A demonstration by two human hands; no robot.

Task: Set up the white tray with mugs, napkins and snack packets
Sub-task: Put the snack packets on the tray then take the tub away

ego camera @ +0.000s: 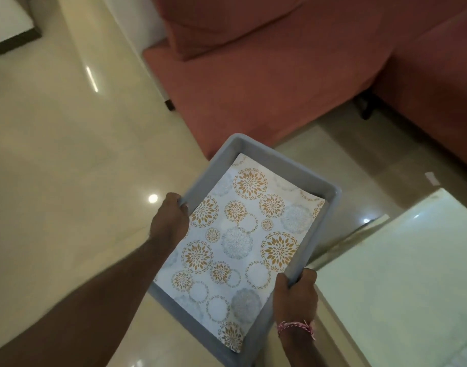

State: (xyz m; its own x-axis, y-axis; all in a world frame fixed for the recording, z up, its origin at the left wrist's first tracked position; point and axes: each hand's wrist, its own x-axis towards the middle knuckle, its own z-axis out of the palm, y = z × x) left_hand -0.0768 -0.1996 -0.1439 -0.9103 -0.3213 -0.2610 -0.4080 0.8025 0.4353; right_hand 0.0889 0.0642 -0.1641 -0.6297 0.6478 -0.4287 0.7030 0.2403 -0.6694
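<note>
Both hands grip tray [221, 152], floral-patterned liner [240, 239].

A person holds a tray [227, 152] with both hands, up in the air above a shiny cream floor [68, 154]. The tray looks pale grey in this dim light and has a raised rim. A sheet of paper [237, 234] with gold and grey flower circles lies flat inside it. The left hand [171, 218] grips the long left edge, thumb over the rim. The right hand [296, 298] grips the opposite edge nearer the body, and a pink thread band [296, 327] sits on that wrist. A reddish sofa [280, 75] stands beyond the tray. A pale table [401, 274] with a glossy top is just to the right.
</note>
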